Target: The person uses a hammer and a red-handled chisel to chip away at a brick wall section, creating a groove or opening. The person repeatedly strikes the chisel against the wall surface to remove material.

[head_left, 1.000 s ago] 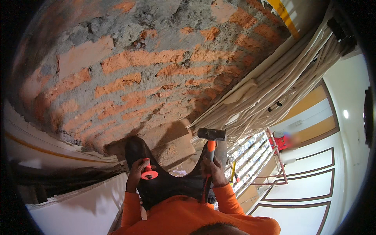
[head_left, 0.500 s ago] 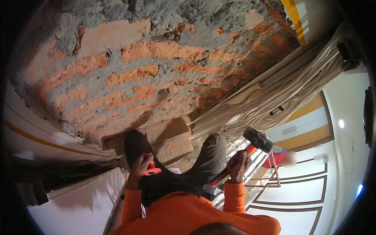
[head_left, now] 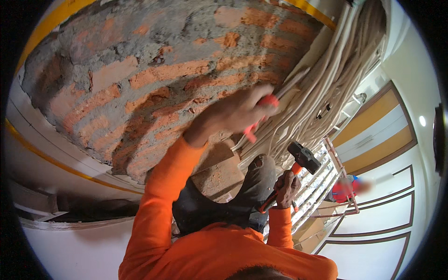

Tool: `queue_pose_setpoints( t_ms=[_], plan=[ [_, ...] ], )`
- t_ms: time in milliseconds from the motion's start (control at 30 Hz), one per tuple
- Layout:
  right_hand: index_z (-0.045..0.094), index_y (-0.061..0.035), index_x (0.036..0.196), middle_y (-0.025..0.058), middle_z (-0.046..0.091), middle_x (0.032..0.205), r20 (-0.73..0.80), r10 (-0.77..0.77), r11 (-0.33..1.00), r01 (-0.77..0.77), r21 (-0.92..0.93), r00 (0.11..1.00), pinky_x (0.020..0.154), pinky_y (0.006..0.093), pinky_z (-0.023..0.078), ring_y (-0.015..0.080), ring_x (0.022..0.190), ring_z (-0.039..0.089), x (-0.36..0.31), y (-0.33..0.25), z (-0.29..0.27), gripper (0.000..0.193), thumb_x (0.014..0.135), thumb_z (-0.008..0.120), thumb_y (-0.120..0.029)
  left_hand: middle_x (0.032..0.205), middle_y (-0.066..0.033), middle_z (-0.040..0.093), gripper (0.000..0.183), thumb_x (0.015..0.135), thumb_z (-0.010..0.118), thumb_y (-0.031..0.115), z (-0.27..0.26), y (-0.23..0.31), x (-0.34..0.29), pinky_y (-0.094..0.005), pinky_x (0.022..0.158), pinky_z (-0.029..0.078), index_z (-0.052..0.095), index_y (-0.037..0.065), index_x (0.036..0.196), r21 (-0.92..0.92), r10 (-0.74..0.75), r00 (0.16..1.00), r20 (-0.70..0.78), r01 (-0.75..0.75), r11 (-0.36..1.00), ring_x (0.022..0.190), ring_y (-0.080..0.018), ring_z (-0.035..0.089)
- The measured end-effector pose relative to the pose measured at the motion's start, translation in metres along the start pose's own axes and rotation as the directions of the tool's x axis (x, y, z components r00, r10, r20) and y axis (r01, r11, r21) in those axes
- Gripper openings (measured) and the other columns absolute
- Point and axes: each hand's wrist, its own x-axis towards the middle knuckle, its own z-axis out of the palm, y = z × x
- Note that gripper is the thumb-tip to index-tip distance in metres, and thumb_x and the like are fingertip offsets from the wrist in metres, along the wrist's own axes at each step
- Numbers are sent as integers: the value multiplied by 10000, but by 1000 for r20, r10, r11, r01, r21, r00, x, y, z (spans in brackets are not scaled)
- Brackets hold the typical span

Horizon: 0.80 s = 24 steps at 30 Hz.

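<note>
"Chisel [head_left: 270, 100], now where?"
"Swung up from the lap [head_left: 219, 212], blurred, before brick wall [head_left: 172, 72] and cables [head_left: 326, 84]; tip contact impossible to tell."
"Left hand [head_left: 242, 111]?"
"Curled round the chisel."
"And the right hand [head_left: 288, 186]?"
"Wrapped round the hammer [head_left: 304, 157], apart from the chisel. So: both tools held, seemingly positioning rather than striking."

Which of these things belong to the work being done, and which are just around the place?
Seem to belong:
hammer, held in the right hand
red-handled tool, in the left hand, blurred
exposed brick wall, probably

Seem just around:
pale cables beside the wall
white panels with dark trim, at the right
</note>
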Motion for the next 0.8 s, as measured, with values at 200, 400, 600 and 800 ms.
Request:
queue_pose_setpoints(
  t_ms=[200, 400, 600, 800],
  plan=[
    [561, -34, 749, -3, 463, 548, 7, -24, 997, 23, 74, 1000, 406, 257, 325, 92, 438, 422, -2, 5, -19, 438, 903, 591, -443, 735, -128, 647, 335, 869, 604, 320, -14, 49, 98, -373, 630, 495, 618, -5, 946, 428, 79, 974, -214, 21, 903, 645, -215, 628],
    [548, -47, 783, 1, 483, 566, -14, 12, 992, -11, 126, 1000, 425, 240, 353, 80, 458, 446, 6, 11, -33, 384, 935, 554, -399, 754, -119, 624, 332, 885, 587, 304, -30, 64, 110, -358, 637, 483, 593, -4, 1008, 649, 40, 929, -369, 226, 727, 657, -207, 605],
    [480, -82, 747, -14, 439, 543, -69, 86, 974, -70, 215, 994, 391, 233, 336, 77, 430, 412, 30, 11, -42, 383, 938, 550, -406, 774, -92, 592, 308, 914, 561, 279, -36, 83, 40, -327, 632, 466, 555, 5, 1055, 631, 11, 885, -465, 323, 705, 666, -169, 570],
    [438, -110, 783, -40, 375, 514, -154, 211, 948, -163, 275, 965, 345, 223, 303, 70, 369, 355, 60, 21, -58, 370, 924, 564, -428, 794, -65, 560, 288, 943, 535, 253, -6, 101, -39, -296, 627, 449, 517, 13, 1103, 483, -24, 804, -594, 381, 788, 674, -130, 536]
  ],
)
